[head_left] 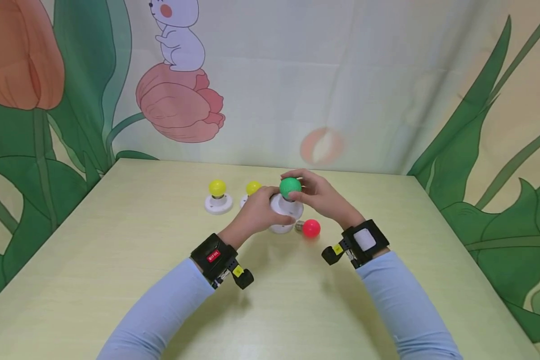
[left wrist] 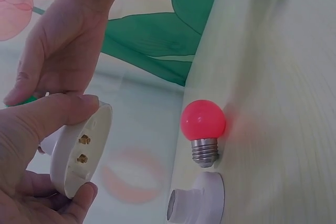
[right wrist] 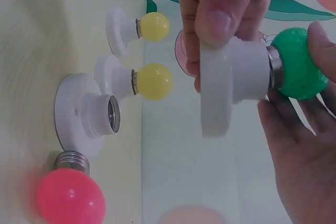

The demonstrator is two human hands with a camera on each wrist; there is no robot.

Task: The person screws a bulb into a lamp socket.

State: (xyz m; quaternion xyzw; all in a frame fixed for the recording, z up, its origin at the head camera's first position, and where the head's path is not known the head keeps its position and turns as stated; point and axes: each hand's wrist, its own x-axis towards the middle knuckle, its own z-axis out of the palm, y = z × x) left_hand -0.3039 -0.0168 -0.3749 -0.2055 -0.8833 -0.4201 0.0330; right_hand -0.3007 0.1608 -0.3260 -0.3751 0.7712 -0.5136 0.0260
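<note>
My left hand point(head_left: 262, 210) grips a white lamp holder point(right wrist: 216, 87) by its round base, raised above the table. A green bulb point(right wrist: 299, 64) sits in the holder's socket, with a strip of its metal cap showing at the socket mouth. My right hand point(head_left: 317, 195) holds the green bulb between thumb and fingers. In the left wrist view, two brass terminals show on the underside of the held base. Below the hands, a red bulb point(head_left: 311, 228) lies on its side on the table. Beside it stands a white lamp holder point(right wrist: 79, 111) with an open socket.
Two yellow bulbs, one at the left point(head_left: 217, 188) and one nearer the hands point(head_left: 253, 187), stand in white holders on the pale wooden table point(head_left: 117, 260). Behind the table hangs a printed cloth point(head_left: 270, 100) with flowers and leaves.
</note>
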